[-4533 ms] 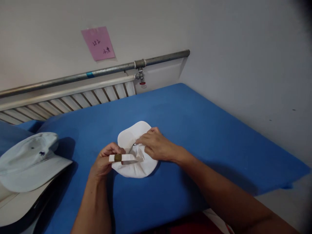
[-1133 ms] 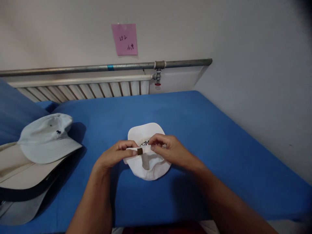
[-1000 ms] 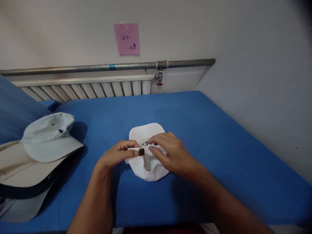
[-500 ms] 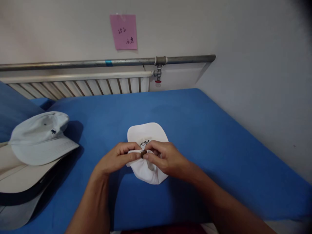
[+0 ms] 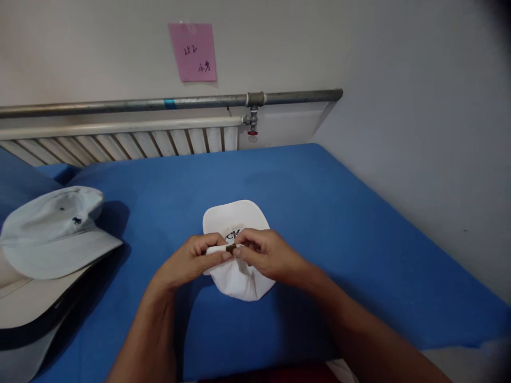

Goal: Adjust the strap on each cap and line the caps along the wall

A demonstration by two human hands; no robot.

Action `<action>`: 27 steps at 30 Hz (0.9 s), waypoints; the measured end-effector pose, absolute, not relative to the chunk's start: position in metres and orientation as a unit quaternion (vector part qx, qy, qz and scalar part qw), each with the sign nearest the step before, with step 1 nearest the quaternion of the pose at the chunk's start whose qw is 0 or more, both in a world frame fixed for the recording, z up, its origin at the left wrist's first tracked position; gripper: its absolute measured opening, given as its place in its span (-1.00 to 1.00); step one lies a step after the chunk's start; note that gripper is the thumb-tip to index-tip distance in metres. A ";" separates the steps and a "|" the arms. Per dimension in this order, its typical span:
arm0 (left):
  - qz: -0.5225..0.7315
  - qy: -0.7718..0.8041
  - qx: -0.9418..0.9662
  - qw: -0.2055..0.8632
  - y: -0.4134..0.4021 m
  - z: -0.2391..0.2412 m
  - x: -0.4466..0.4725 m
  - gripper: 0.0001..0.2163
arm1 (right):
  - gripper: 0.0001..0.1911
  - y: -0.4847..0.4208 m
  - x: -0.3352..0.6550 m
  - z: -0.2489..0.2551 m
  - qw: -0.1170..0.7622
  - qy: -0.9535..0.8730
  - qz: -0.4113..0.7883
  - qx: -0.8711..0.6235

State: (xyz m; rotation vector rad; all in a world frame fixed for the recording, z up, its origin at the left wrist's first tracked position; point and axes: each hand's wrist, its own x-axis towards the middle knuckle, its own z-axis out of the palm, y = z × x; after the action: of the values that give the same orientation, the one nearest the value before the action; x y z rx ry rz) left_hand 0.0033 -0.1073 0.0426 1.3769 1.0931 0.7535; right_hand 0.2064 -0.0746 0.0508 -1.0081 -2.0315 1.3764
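White cap [image 5: 235, 276] lies on the blue bed [image 5: 319, 213], brim pointing away. The left hand [image 5: 191, 259] pinches the cap's back strap [image 5: 217, 249], and the right hand [image 5: 267, 255] pinches the brown buckle [image 5: 230, 248] where the fingertips meet. A pale hat [image 5: 51, 234] tops a stack at left.

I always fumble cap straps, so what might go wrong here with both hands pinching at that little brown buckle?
1. The brown buckle is small and largely hidden between the fingertips of the left hand and right hand, so the strap may slip out of the pinch.
2. The white cap lies loose and crumpled on the blue cover, so a pull could drag or twist it.
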 end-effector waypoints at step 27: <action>0.505 0.390 0.465 0.614 -0.111 0.032 -0.023 -0.73 | -0.83 -0.045 0.252 0.054 0.170 -0.614 0.746 -0.193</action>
State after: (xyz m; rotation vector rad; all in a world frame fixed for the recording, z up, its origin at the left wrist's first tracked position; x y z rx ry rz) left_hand -0.0234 -0.1110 0.0321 1.0718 0.8998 1.1636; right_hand 0.2521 -0.0453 0.0540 -0.5482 -1.7452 2.1200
